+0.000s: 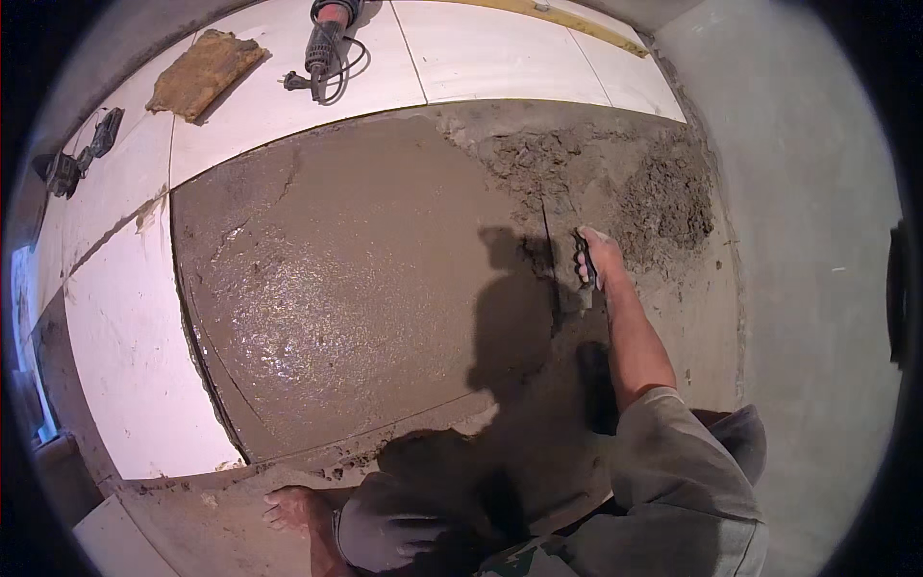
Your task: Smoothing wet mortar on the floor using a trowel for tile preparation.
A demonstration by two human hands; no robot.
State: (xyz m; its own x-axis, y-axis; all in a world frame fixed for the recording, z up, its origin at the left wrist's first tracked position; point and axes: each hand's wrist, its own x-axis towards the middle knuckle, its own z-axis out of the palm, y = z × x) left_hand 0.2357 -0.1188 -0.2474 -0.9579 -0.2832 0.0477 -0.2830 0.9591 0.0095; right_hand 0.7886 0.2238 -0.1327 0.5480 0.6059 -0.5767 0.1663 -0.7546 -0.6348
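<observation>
Firmly, right hand (pixel 598 252) fingers around trowel (pixel 562 264)

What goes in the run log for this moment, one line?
right hand: grips trowel, shut | trowel: on rough mortar | left hand: flat on floor edge | wet mortar bed: smoothed

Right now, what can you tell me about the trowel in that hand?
The trowel is held in the right hand, which wraps its dark handle. Its thin blade shows nearly edge-on as a dark line, reaching away from the person and down to the wet grey mortar, beside the rougher, unsmoothed clumps. Its shape and material beyond that are hard to make out.
</observation>
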